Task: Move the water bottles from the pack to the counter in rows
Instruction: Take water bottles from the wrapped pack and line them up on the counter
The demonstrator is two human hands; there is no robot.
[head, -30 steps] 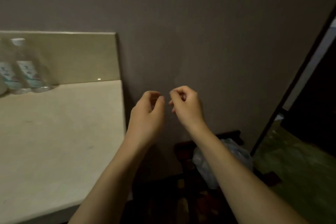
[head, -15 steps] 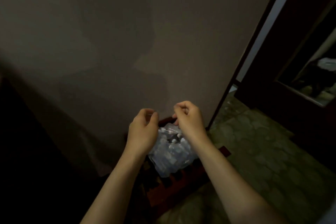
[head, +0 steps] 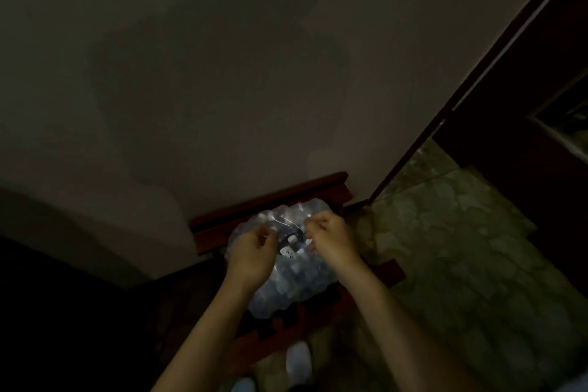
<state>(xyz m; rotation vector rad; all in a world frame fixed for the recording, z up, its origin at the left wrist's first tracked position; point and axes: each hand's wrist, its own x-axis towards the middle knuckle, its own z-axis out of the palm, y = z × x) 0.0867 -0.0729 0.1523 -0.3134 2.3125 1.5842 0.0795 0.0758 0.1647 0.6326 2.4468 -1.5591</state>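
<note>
A pack of water bottles [head: 296,277] in clear plastic wrap lies on a dark red wooden rack [head: 270,200] low against the wall. Through a gap in the wrap's top, white bottle caps [head: 291,239] show between my hands. My left hand [head: 254,251] is at the left side of that gap, fingers curled and pinching the wrap. At the right side, my right hand [head: 327,242] pinches the wrap the same way. The light is dim and the bottles are blurred. The counter is out of view.
A plain wall rises behind the rack. A dark door frame [head: 477,73] slants up at the right, with green stone floor tiles [head: 461,264] beside it. My white shoes [head: 297,363] stand just in front of the rack. The lower left is in deep shadow.
The view swung right and down from the counter with its two bottles to the pack. Both hands went from empty in mid-air down onto the pack's wrap.
</note>
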